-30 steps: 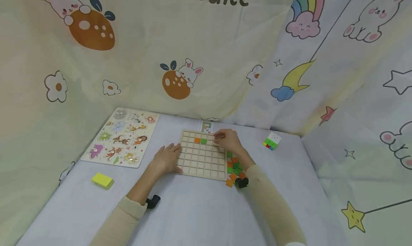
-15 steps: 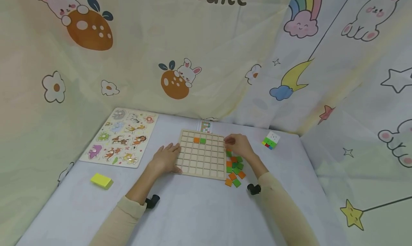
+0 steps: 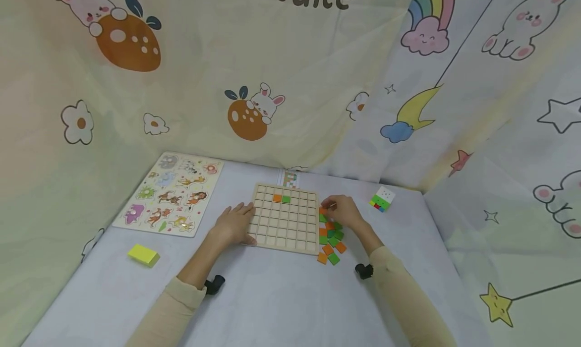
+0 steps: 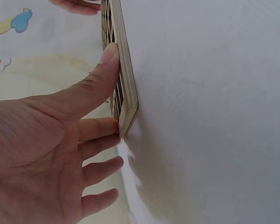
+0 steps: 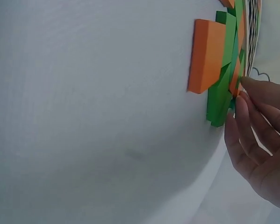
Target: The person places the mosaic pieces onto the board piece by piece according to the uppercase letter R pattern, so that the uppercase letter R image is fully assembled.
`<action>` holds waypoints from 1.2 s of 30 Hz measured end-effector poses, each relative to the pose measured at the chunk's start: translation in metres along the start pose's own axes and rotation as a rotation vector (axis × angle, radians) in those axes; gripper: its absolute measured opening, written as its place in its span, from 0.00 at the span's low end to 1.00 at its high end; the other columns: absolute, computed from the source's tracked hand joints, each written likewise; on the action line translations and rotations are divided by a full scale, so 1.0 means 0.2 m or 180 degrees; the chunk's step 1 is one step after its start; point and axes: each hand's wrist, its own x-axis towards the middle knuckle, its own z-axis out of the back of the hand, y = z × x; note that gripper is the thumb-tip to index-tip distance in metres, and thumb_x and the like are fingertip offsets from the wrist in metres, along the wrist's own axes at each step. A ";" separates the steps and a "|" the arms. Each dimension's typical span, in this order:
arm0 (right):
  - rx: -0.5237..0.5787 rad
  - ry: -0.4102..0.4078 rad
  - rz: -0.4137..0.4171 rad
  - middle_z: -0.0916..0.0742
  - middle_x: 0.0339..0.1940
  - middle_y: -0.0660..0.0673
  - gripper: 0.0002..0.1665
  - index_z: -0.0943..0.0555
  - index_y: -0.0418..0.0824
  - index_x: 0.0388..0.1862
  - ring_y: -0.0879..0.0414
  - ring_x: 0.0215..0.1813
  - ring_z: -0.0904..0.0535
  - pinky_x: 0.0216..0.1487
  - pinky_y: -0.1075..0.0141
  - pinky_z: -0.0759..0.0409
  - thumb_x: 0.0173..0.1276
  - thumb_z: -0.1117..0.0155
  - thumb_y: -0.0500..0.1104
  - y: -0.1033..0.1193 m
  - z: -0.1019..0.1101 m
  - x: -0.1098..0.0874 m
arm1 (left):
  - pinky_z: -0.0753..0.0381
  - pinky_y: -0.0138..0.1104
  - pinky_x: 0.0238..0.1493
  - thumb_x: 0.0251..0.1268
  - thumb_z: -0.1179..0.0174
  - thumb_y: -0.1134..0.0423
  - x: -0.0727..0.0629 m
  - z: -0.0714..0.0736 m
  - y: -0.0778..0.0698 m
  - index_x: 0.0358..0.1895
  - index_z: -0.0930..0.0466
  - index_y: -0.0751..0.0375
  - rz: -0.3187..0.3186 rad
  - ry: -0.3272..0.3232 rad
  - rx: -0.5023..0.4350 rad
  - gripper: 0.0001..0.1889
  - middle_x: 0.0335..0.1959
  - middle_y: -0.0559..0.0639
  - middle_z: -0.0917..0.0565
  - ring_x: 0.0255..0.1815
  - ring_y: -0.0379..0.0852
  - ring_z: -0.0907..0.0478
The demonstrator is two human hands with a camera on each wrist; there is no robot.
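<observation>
The left hand (image 3: 233, 224) lies flat, steadying the square wooden grid board (image 3: 286, 218) on the white surface (image 3: 281, 296). Just right, the right hand's (image 3: 346, 212) fingertips pinch among loose orange and green square tiles (image 3: 330, 236).

- Tabletop (image 3: 281, 296) near edge: bare cloth between the forearms, open passage.
- Grid board (image 3: 286, 218) centre; left hand (image 3: 233, 225) blocks its left edge, tile pile (image 3: 330, 236) and right hand (image 3: 343, 212) its right.
- Animal puzzle (image 3: 170, 193) fills far-left corner; yellow block (image 3: 143, 254) at left edge.
- Cube (image 3: 383, 199) far right; gap beside it probably passable.
</observation>
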 end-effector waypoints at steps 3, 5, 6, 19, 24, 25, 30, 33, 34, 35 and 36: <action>0.0081 0.0020 0.0009 0.10 0.49 0.42 0.16 0.12 0.38 0.53 0.46 0.51 0.15 0.52 0.52 0.14 0.65 0.29 0.32 -0.01 0.00 0.00 | 0.47 0.62 0.80 0.51 0.20 0.45 0.00 -0.01 0.00 0.78 0.37 0.71 0.0009 0.0014 0.0002 0.56 0.83 0.63 0.40 0.83 0.65 0.46; 0.0108 0.0017 -0.0012 0.10 0.48 0.43 0.17 0.12 0.38 0.53 0.46 0.50 0.15 0.53 0.52 0.14 0.64 0.27 0.33 -0.02 0.00 -0.01 | 0.46 0.62 0.80 0.51 0.20 0.45 0.00 -0.02 0.00 0.78 0.37 0.71 0.0006 0.0025 0.0003 0.56 0.83 0.63 0.40 0.83 0.65 0.46; 0.0120 0.0015 -0.0026 0.10 0.47 0.43 0.17 0.12 0.38 0.52 0.47 0.50 0.15 0.53 0.52 0.14 0.64 0.27 0.33 -0.02 0.00 -0.01 | 0.46 0.62 0.80 0.51 0.20 0.45 0.00 -0.02 0.01 0.78 0.37 0.71 0.0003 0.0026 0.0005 0.56 0.83 0.63 0.40 0.83 0.65 0.46; 0.0186 -0.0022 -0.0094 0.11 0.39 0.44 0.18 0.12 0.39 0.52 0.51 0.39 0.15 0.38 0.61 0.16 0.63 0.23 0.36 -0.02 0.02 -0.01 | 0.45 0.62 0.80 0.50 0.20 0.44 0.02 -0.02 0.01 0.79 0.37 0.71 0.0026 0.0013 0.0098 0.56 0.83 0.63 0.41 0.83 0.64 0.46; 0.0286 -0.0124 -0.0163 0.11 0.40 0.45 0.17 0.12 0.41 0.53 0.51 0.41 0.16 0.37 0.62 0.17 0.64 0.23 0.39 -0.03 0.04 0.00 | 0.45 0.62 0.80 0.51 0.20 0.44 0.03 -0.02 0.00 0.79 0.38 0.70 -0.0003 -0.0006 0.0072 0.56 0.83 0.63 0.41 0.83 0.64 0.46; 0.0294 -0.0151 -0.0164 0.11 0.40 0.45 0.17 0.12 0.41 0.53 0.50 0.41 0.16 0.36 0.62 0.17 0.64 0.24 0.38 -0.03 0.05 0.01 | 0.45 0.62 0.80 0.50 0.20 0.44 0.03 -0.02 0.00 0.79 0.38 0.71 -0.0002 -0.0008 0.0060 0.56 0.83 0.63 0.41 0.83 0.64 0.46; 0.0400 -0.0292 -0.0074 0.09 0.40 0.44 0.15 0.11 0.39 0.53 0.50 0.41 0.13 0.35 0.63 0.16 0.67 0.27 0.36 0.00 0.04 0.04 | 0.45 0.63 0.80 0.49 0.20 0.45 0.03 -0.01 0.00 0.78 0.37 0.71 0.0031 -0.0007 0.0041 0.57 0.82 0.63 0.40 0.83 0.65 0.45; 0.0507 -0.0352 -0.0005 0.08 0.41 0.43 0.14 0.11 0.38 0.52 0.50 0.41 0.12 0.35 0.64 0.16 0.67 0.25 0.37 0.02 0.03 0.06 | 0.45 0.62 0.80 0.49 0.20 0.45 0.02 -0.01 0.00 0.78 0.37 0.71 0.0043 0.0005 0.0029 0.57 0.82 0.63 0.40 0.83 0.65 0.46; 0.0537 -0.0364 0.0010 0.08 0.40 0.42 0.14 0.11 0.37 0.51 0.50 0.41 0.12 0.35 0.65 0.16 0.67 0.25 0.37 0.03 0.02 0.07 | 0.45 0.62 0.80 0.49 0.20 0.45 0.02 -0.01 0.00 0.78 0.37 0.71 0.0042 0.0012 0.0025 0.56 0.83 0.63 0.41 0.83 0.65 0.46; 0.0568 -0.0366 0.0019 0.08 0.41 0.42 0.14 0.11 0.37 0.51 0.51 0.41 0.11 0.35 0.66 0.16 0.67 0.24 0.37 0.04 0.01 0.08 | 0.45 0.62 0.80 0.50 0.20 0.45 0.01 -0.01 0.00 0.78 0.37 0.71 0.0042 0.0019 0.0030 0.56 0.83 0.63 0.41 0.83 0.65 0.46; 0.0601 -0.0365 0.0030 0.08 0.41 0.41 0.15 0.11 0.37 0.51 0.51 0.40 0.11 0.35 0.66 0.16 0.66 0.24 0.37 0.05 0.01 0.08 | 0.45 0.62 0.80 0.50 0.20 0.45 0.01 0.00 0.00 0.78 0.37 0.71 0.0042 0.0021 0.0033 0.56 0.83 0.63 0.41 0.83 0.65 0.46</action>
